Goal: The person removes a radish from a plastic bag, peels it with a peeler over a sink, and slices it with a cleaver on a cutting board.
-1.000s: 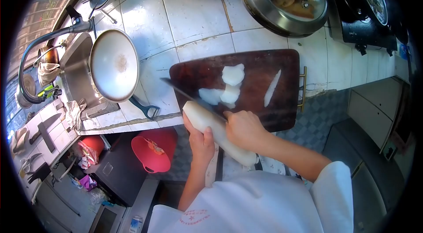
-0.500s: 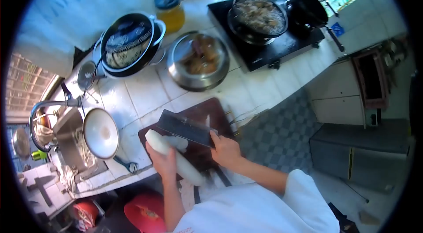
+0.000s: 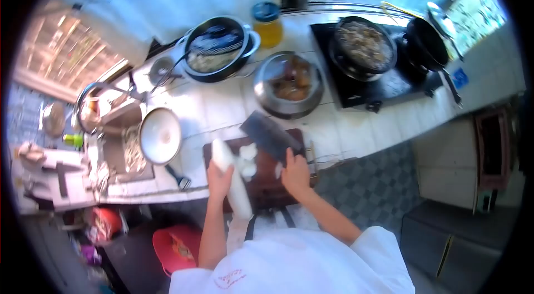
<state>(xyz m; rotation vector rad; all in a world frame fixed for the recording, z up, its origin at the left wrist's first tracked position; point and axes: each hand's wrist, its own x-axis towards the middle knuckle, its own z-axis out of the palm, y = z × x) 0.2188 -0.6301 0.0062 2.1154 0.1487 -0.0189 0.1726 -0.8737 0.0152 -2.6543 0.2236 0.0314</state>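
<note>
My left hand (image 3: 220, 180) is wrapped round a long white peeled radish (image 3: 238, 193), which lies slanted over the left side of the dark red cutting board (image 3: 264, 185). My right hand (image 3: 295, 173) grips a broad dark cleaver (image 3: 270, 135) near its handle. The blade points up and left above the board's far edge, apart from the radish. White cut slices (image 3: 247, 161) lie on the board between the radish and the cleaver. A small pale piece lies close to my right fingers.
A lidded steel pot (image 3: 288, 86) stands beyond the board. A stove (image 3: 384, 91) holds a full pan (image 3: 364, 45). A white pan (image 3: 160, 136) sits beside the sink (image 3: 119, 167), with a peeler (image 3: 180, 179) nearby. A red bin (image 3: 172, 246) stands below the counter.
The view has swung up, bringing the stove and windows in. The cleaver has moved off the radish, up and to the right. My left hand has kept its hold on the radish.
</note>
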